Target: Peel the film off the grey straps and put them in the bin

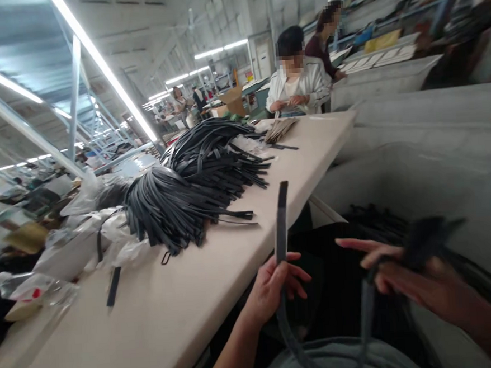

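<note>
My left hand [273,288] pinches a dark grey strap [280,226] near one end, beside the table's edge. The strap's short free end stands upright above the thumb, and the rest loops down past my lap and up toward my right side. My right hand [407,276] is blurred, with a finger stretched out to the left. It holds the other part of the strap, together with a dark piece that is too smeared to make out. On the table lies a large heap of similar dark straps [167,206], with a small black rectangular buckle [165,258] in front of it.
The long pale table [162,313] runs from front left to back right. Plastic bags [93,234] and a short dark strip [113,287] lie on its left. A person [295,82] works at the far end. At right stand large pale bins [417,172], dark material inside.
</note>
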The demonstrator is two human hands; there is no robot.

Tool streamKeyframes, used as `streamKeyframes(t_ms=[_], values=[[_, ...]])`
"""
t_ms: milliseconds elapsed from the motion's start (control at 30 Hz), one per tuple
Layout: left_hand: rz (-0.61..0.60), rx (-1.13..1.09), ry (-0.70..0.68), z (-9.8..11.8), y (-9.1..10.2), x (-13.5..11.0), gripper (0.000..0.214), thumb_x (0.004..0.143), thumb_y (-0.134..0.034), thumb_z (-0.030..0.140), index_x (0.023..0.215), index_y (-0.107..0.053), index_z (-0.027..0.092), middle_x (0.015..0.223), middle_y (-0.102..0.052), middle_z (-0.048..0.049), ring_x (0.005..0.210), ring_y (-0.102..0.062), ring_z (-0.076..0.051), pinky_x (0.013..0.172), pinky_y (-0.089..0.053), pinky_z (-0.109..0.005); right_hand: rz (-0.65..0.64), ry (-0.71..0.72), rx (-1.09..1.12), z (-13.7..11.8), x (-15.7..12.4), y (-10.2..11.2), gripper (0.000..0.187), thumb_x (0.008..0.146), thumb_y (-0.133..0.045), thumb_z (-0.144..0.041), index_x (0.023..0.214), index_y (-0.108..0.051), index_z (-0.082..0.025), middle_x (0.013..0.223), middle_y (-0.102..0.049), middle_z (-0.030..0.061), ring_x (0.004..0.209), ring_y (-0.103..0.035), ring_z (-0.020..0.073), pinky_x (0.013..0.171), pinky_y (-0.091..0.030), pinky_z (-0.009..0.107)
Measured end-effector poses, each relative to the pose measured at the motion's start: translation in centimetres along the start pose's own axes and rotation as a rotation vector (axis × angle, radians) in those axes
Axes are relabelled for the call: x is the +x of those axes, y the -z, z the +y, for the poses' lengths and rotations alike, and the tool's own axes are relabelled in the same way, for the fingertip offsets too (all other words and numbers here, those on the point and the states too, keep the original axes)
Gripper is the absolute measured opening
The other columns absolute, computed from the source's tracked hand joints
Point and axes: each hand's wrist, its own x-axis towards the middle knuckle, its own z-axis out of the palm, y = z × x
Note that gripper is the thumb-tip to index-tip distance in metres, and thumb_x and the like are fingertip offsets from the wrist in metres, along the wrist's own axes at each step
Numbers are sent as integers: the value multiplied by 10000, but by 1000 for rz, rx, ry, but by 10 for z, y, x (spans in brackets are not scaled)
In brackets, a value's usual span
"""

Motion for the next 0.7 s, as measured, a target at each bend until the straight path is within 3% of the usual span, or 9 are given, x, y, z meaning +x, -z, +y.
streamKeyframes(t_ms=[133,267,367,433,533,600,700], values=[[-242,93,148,-19,-11,-2,458,910,-512,525,1169,-618,163,910,-727,-92,593,-640,-109,521,-343,-199,-37,27,126,-21,39,-13,371,842,-667,-577,862,-745,-214,1380,-559,143,454,-563,91,299,-302,196],[-321,146,238,-34,-6,-8,466,913,-494,539,1172,-625,174,931,-726,-96,603,-637,-115,524,-334,-203,-15,40,189,-26,51,-7,355,838,-693,-545,885,-749,-198,1242,-656,135,492,-557,96,326,-317,188],[-274,183,214,-31,-3,-9,471,911,-502,534,1187,-635,175,982,-720,-107,711,-664,-157,614,-417,-235,57,40,171,-25,50,-6,335,844,-693,-533,878,-754,-205,1130,-710,117,473,-534,98,329,-342,200],[-215,208,94,-24,-8,-4,514,874,-564,545,1231,-623,180,1085,-700,-121,893,-666,-220,773,-476,-298,92,52,117,-26,47,-12,312,852,-689,-516,887,-764,-215,1093,-725,103,480,-544,103,345,-382,205],[-154,198,-95,-15,-24,10,695,780,-674,579,1357,-535,217,1207,-662,-112,1083,-604,-283,951,-454,-357,107,63,73,-29,40,-29,281,877,-671,-485,922,-767,-224,1065,-732,84,617,-637,154,476,-509,224],[-115,227,-159,-20,-34,21,643,766,-669,610,1271,-615,215,1095,-706,-93,999,-628,-269,912,-479,-340,100,53,88,-30,35,-40,288,900,-642,-486,937,-755,-223,1047,-734,78,706,-674,187,556,-550,244],[-65,348,-185,-37,-41,33,535,800,-568,674,911,-747,181,773,-720,-67,720,-630,-203,722,-517,-298,115,46,6,-29,32,-45,334,928,-596,-507,968,-753,-215,923,-746,65,714,-689,202,610,-564,260]])
